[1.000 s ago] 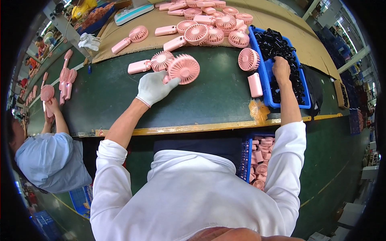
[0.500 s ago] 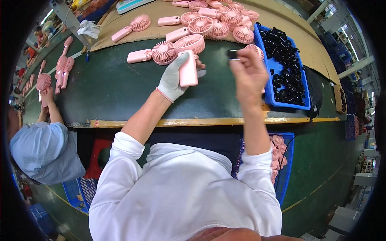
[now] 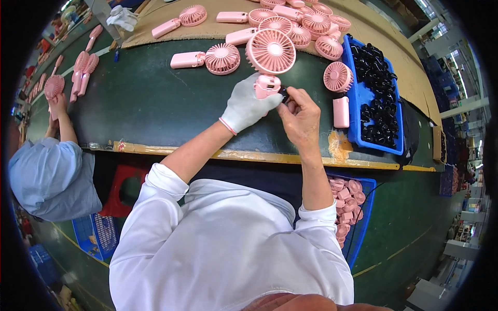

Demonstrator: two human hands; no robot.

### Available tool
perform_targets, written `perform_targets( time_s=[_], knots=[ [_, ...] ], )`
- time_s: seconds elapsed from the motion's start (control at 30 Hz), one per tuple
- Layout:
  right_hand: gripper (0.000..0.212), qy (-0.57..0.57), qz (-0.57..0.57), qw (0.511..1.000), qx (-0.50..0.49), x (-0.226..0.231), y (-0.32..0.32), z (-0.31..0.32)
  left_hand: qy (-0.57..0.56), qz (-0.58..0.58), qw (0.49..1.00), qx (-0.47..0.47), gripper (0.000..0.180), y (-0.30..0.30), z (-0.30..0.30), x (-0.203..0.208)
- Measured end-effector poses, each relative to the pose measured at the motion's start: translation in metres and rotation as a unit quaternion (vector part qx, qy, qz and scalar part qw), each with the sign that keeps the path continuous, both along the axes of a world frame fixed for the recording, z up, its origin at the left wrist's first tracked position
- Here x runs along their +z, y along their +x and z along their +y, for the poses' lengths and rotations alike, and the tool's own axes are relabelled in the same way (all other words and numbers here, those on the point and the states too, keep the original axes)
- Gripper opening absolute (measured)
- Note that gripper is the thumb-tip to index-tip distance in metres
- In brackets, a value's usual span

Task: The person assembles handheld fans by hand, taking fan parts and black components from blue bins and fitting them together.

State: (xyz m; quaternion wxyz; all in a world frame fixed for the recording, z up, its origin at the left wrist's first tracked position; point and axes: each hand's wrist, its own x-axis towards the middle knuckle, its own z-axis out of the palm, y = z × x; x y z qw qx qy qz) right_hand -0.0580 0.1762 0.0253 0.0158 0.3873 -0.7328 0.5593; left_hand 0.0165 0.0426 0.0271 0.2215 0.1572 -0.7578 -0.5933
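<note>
My gloved left hand (image 3: 248,103) is closed around the handle of a pink handheld fan (image 3: 271,51). The fan's round grille points away from me, and a dark slot shows on the handle near its neck. Against the handle's right side, my bare right hand (image 3: 300,116) pinches a small black part (image 3: 283,95), mostly covered by the fingers. To the right stands a blue tray (image 3: 355,129) with a heap of small black glossy parts (image 3: 377,120). Beside that tray another pink fan (image 3: 338,78) lies on the green tabletop.
Several pink fans (image 3: 223,58) lie along the back of the table, partly on brown cardboard (image 3: 150,23). Below the table's right edge, a blue crate (image 3: 365,207) holds pink fan pieces. At far left a person in blue (image 3: 54,173) handles a fan. A white glove (image 3: 122,18) hangs there.
My left hand has turned the fan so its grille faces up, and moved it right. My right hand has come left with the black part, up against the fan's handle.
</note>
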Motion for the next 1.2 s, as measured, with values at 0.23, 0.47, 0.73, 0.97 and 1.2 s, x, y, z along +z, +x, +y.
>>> perform_targets(
  time_s=[0.23,0.47,0.73,0.97,1.2],
  knots=[
    [0.023,-0.303,-0.266,0.914,0.052,-0.005,0.002,0.01,-0.139,-0.006,0.989,0.048,0.034,0.001,0.003,0.001],
    [0.046,-0.45,-0.358,0.804,0.15,-0.017,0.05,-0.02,0.035,0.084,0.993,-0.076,0.061,0.006,-0.005,-0.014],
    [0.027,-0.273,-0.237,0.932,-0.027,-0.033,0.052,-0.018,-0.188,0.015,0.981,-0.042,0.045,0.003,-0.007,-0.004],
    [0.024,-0.071,0.129,0.985,-0.087,-0.022,0.035,-0.003,-0.217,-0.075,0.97,-0.073,0.052,0.011,0.003,0.01],
    [0.012,-0.139,-0.197,0.971,0.012,-0.026,0.03,0.015,-0.251,-0.07,0.965,-0.007,0.051,0.006,0.008,-0.004]
  ],
)
